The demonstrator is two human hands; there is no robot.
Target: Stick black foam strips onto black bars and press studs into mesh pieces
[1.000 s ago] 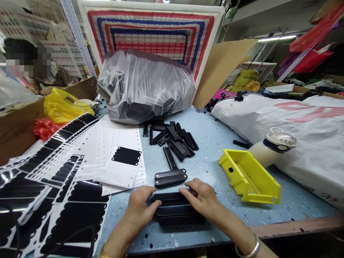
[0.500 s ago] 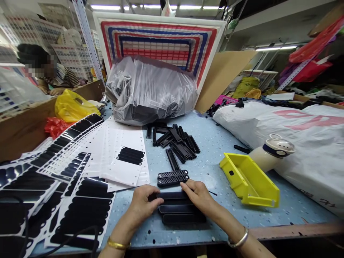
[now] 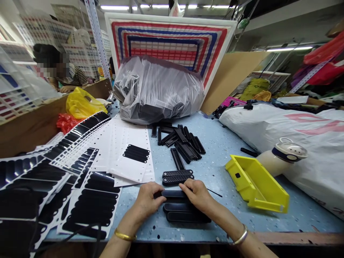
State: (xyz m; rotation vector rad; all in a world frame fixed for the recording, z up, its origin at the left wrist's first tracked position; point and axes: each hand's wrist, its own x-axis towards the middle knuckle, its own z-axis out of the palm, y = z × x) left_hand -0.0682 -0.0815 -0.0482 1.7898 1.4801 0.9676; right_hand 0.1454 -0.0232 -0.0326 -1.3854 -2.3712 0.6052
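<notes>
Near the front of the counter [image 3: 211,170], the left hand [image 3: 148,198] and right hand [image 3: 198,194] flank the far bar [image 3: 174,194]: left fingers nearly closed on one end, right ones curled over the other, hold unclear. Best keep both ends steady.

Stacked crates [image 3: 80,53] and heaped black parts [image 3: 188,148] show a workshop.

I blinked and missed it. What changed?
The left hand narrowed its pinch at the left end of the far black bar; the right hand gathered its fingers at the other end. A thin black stick now shows. The yellow bin and bottle stayed put.
</notes>
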